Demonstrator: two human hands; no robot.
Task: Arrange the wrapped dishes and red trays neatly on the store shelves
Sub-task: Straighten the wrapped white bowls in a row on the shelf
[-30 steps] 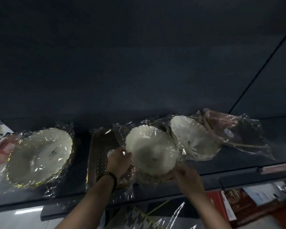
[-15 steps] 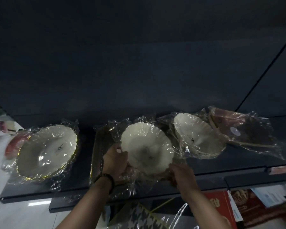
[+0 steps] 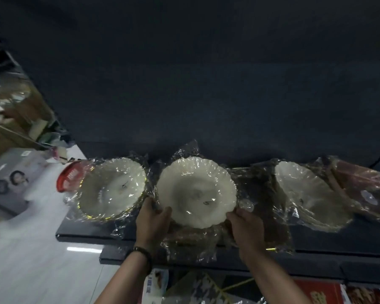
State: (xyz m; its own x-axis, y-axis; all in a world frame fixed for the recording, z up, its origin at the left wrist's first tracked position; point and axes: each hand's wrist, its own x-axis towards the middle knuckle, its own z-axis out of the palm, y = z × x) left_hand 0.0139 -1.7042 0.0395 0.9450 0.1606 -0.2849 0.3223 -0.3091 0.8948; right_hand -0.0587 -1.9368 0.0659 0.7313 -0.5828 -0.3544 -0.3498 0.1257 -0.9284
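Note:
A white scalloped dish [image 3: 196,191] in clear wrap leans upright on the dark shelf [image 3: 92,234]. My left hand [image 3: 151,220] grips its lower left rim and my right hand [image 3: 248,229] grips its lower right rim. To its left stands a gold-rimmed wrapped dish [image 3: 111,189], almost touching it. Behind that one, a red tray [image 3: 69,178] peeks out at the shelf's left end. Another white wrapped dish [image 3: 307,194] leans further right, with a wrapped reddish-brown dish [image 3: 364,189] beside it. A dark wrapped tray [image 3: 266,207] lies under and behind the held dish.
The shelf's left end stops near a pale floor [image 3: 31,249]. Boxes and printed packs [image 3: 11,181] sit on the floor at left. Below the shelf lie red packets [image 3: 320,292] and a houndstooth-patterned item [image 3: 198,288]. A dark back panel rises behind the dishes.
Both hands have carried the middle white dish leftward, away from the right white dish and close to the gold-rimmed one. The view has swung left, bringing the red tray into sight.

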